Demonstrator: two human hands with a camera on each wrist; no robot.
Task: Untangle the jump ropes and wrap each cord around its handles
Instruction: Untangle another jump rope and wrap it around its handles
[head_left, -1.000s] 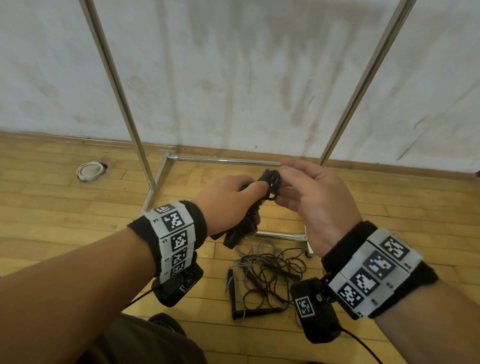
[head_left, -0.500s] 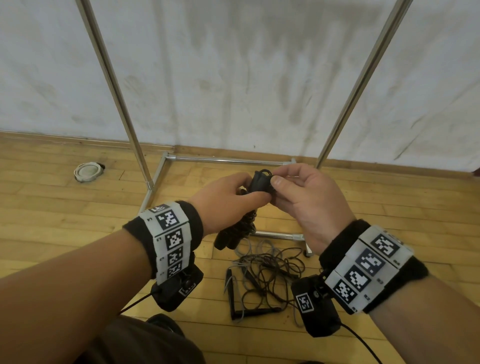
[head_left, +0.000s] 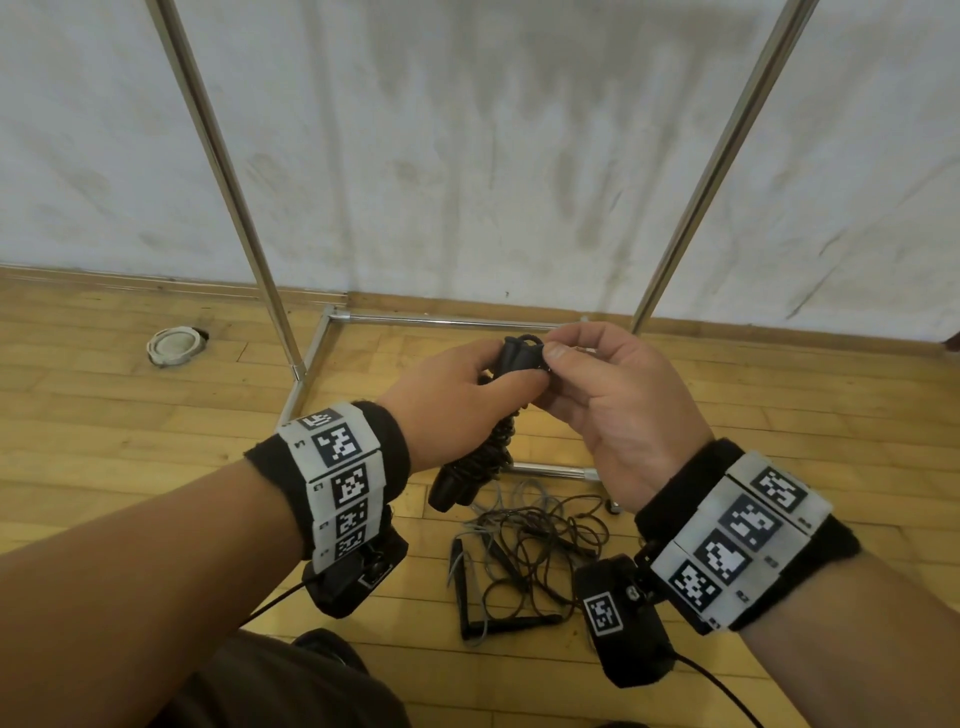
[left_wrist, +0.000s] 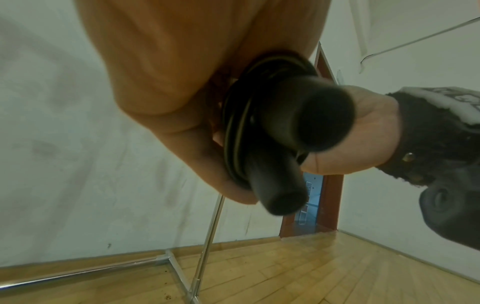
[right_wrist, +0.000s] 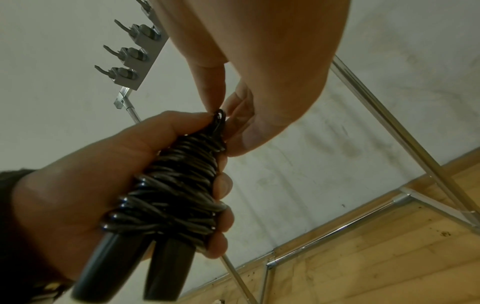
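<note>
Clamped in the left hand (right_wrist: 85, 195), the wrapped black jump rope (right_wrist: 171, 191) has its last loop (right_wrist: 219, 119) pinched by the right hand (head_left: 618, 410); if that pinch slips, the coils may spring loose.

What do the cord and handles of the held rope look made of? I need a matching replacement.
The wound cord looks like glossy black plastic coating, given its sharp highlights; its core is hidden. The two handles look matte black, plastic or rubber, showing no shine.

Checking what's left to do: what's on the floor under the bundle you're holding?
Under the wrapped rope lies a tangle of thin cords and slim black handles on the wooden floor. The right wrist camera covers its right edge.
</note>
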